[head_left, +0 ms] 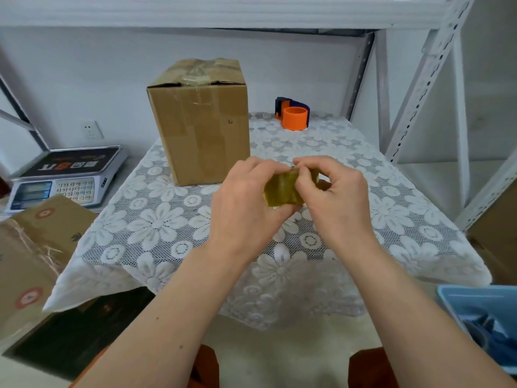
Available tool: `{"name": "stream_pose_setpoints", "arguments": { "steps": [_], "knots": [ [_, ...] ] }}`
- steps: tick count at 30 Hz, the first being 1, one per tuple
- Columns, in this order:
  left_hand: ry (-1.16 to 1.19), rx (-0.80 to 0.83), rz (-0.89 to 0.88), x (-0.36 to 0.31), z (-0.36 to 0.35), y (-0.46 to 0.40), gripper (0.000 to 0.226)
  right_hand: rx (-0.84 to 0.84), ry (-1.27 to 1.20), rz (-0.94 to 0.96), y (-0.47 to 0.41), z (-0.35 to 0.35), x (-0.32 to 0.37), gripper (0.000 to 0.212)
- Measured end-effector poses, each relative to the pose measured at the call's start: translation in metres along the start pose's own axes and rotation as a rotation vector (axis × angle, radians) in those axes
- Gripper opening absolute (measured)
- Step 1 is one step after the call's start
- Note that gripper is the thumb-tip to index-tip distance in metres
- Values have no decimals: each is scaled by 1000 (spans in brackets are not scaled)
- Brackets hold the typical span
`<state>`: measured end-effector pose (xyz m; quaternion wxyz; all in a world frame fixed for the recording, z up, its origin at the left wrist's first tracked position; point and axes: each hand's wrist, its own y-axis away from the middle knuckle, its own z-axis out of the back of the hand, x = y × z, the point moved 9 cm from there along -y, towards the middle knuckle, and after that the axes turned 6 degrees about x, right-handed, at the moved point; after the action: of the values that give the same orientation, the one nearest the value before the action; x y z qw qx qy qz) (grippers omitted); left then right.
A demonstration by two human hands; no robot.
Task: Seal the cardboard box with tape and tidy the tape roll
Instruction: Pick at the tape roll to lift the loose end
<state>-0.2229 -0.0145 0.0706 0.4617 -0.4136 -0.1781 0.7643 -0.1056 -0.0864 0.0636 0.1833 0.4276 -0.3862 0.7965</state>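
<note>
Yellowish tape roll (282, 189) sits between both hands above the lace-covered table (156, 219), just in front of the cardboard box (200, 127); the left hand (246, 200) grips its near side with curled fingers while the right hand (333, 189) pinches at its top edge. Behind, the box stands upright with tape already across its top flaps, and an orange and blue tape dispenser (293, 114) rests to its right, a weighing scale (64, 177) off to the left.
</note>
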Motion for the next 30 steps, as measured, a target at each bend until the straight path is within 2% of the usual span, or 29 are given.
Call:
{"name": "stream_pose_setpoints", "arguments": {
  "steps": [7,11,13,18,20,22,24,25,27,28,30],
  "knots": [
    [29,31,45,4,-3,-1,47,20,-50,-23,-1,-1,-6,20],
    [39,35,47,4,-4,-2,43,-16,-57,-6,2,0,-6,9],
    [60,45,54,6,-5,-2,44,-10,-36,14,2,-1,-4,11],
    [186,141,47,9,0,-7,50,129,-71,-44,-5,2,-7,24],
    [239,161,67,12,3,-9,54,242,-95,-69,-5,-2,-10,17],
    [290,125,147,19,7,-9,66,303,-172,-77,-3,-5,-11,10],
    [328,51,333,32,9,-5,78,243,-301,-133,-3,-2,-16,12],
    [379,27,465,40,7,1,75,184,-364,-165,-2,1,-19,12],
    [597,75,727,50,-13,17,51,91,-449,-218,1,3,-24,11],
    [725,134,803,48,-27,22,37,71,-474,-239,2,0,-26,11],
    [884,213,787,34,-42,24,16,72,-484,-254,6,-9,-28,9]
  ]
}}
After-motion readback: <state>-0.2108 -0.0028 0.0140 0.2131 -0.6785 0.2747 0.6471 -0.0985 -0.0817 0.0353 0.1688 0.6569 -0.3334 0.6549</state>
